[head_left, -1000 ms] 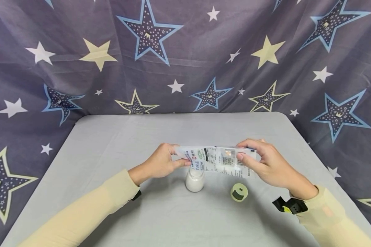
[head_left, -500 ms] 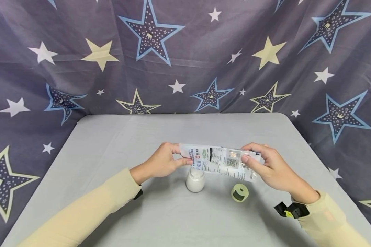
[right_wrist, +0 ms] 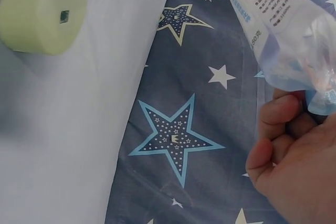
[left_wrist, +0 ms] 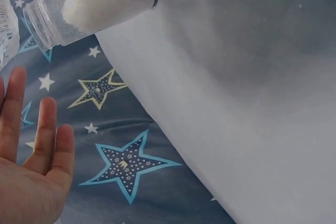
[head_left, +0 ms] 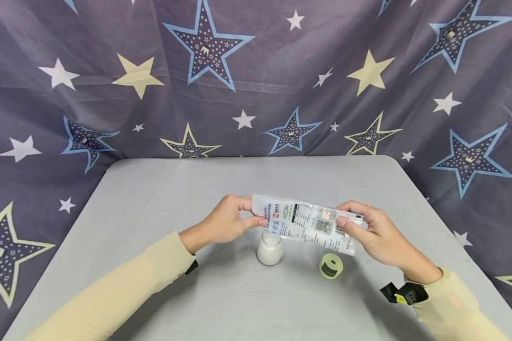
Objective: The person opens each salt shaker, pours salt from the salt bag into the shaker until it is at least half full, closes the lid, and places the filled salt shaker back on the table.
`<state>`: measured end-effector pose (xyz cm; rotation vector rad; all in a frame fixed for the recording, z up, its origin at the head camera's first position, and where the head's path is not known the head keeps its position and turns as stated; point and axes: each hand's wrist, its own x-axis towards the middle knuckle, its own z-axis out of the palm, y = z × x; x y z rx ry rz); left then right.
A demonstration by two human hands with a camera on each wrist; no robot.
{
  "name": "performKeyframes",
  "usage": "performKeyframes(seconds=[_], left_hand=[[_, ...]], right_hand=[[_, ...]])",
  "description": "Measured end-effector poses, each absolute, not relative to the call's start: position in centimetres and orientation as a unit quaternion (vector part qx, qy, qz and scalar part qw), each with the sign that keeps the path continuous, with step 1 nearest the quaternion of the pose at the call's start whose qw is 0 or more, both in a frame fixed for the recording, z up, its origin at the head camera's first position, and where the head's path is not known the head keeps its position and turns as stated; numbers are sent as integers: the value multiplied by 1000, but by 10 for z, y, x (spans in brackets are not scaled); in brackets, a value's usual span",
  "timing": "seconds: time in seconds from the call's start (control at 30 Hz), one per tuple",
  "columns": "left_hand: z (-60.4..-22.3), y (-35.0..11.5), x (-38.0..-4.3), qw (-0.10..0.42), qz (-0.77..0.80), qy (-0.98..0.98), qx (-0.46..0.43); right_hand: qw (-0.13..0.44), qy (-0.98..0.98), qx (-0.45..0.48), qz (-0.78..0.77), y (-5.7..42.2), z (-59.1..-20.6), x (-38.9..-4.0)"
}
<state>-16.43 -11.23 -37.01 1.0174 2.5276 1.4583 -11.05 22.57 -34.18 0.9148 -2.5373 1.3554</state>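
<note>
Above the table, a white and clear printed plastic bag of salt (head_left: pixel 305 221) is stretched between two hands. My left hand (head_left: pixel 224 220) pinches its left end between thumb and fingers, while the other fingers extend in the left wrist view. My right hand (head_left: pixel 377 232) grips the right end, which sits lower than the left. Just under the bag's left part stands a clear glass jar (head_left: pixel 269 250), nearly full of white grains; its mouth (left_wrist: pixel 41 24) is uncovered in the left wrist view. The bag's opening cannot be made out.
A round pale green lid (head_left: pixel 331 266) with a dark green patch lies on the grey table (head_left: pixel 239 303), right of the jar. A star-patterned curtain (head_left: pixel 256 71) hangs behind the table and along both sides.
The bag has shifted slightly right, and its left end has risen while its right end dropped. Both hands keep their hold. Jar and lid stay where they were.
</note>
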Motion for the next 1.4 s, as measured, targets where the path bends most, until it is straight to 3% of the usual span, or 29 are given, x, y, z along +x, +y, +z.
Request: performKeyframes(seconds=[0.43,1.4], left_hand=[[-369,-114,-165,13,476,815,330],[-357,-107,-162,-25,482,805,345]], right_hand=[[52,-847,295,439,231,-351,-108],[-31,-820,350,452,239,-380,-112]])
